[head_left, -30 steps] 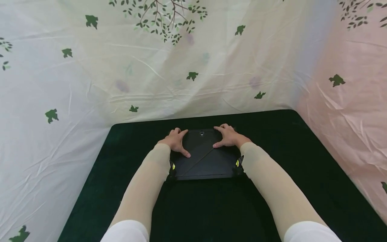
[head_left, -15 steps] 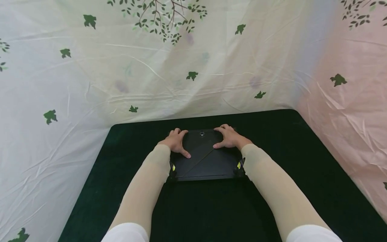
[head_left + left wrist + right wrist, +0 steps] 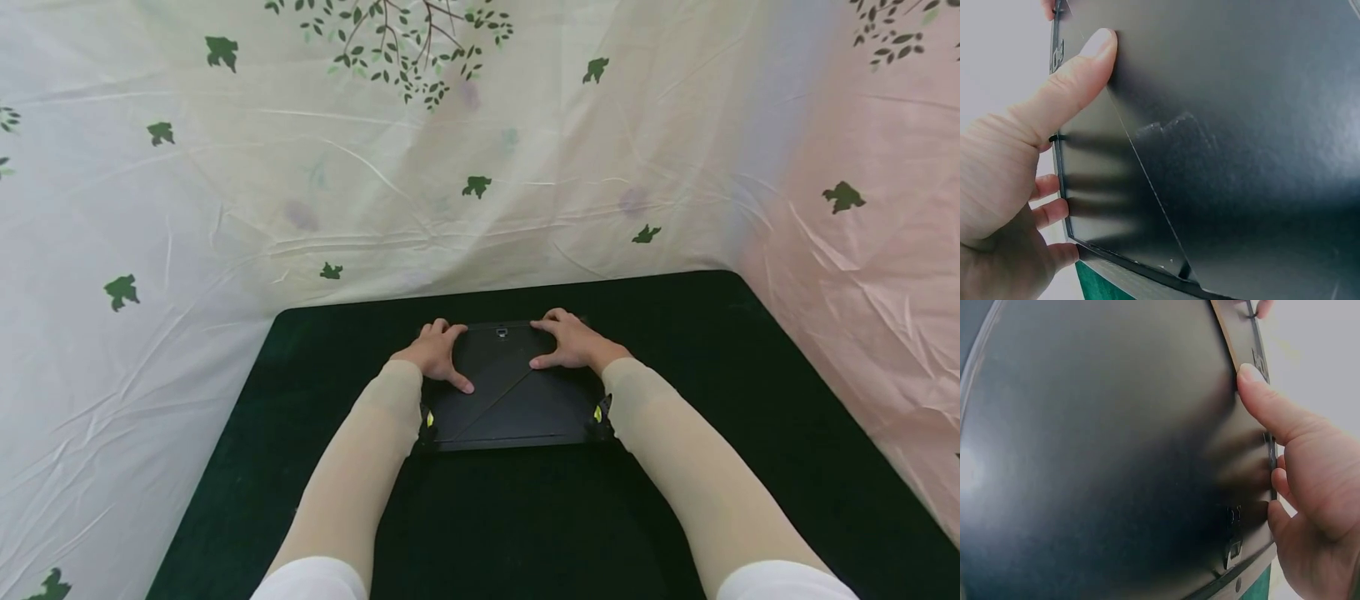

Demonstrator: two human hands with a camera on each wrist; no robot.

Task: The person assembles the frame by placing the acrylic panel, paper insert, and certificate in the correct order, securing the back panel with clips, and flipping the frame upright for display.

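Person's L hand (image 3: 437, 350) & R hand (image 3: 573, 343) grip a black panel (image 3: 517, 410) btw. thumbs (image 3: 1085, 69) on its face and spread fingers (image 3: 1052, 212) at its far edge, approx. mid-width of dk. green worktop (image 3: 525, 517).

Passage lies open between the forearms (image 3: 352, 467) until the black panel (image 3: 517, 412) blocks it.

soft even light on leaf-print cloth (image 3: 405, 183), pale glare across black picture-frame backing (image 3: 1229, 169), blurry shadows beside the fingers (image 3: 1052, 212)
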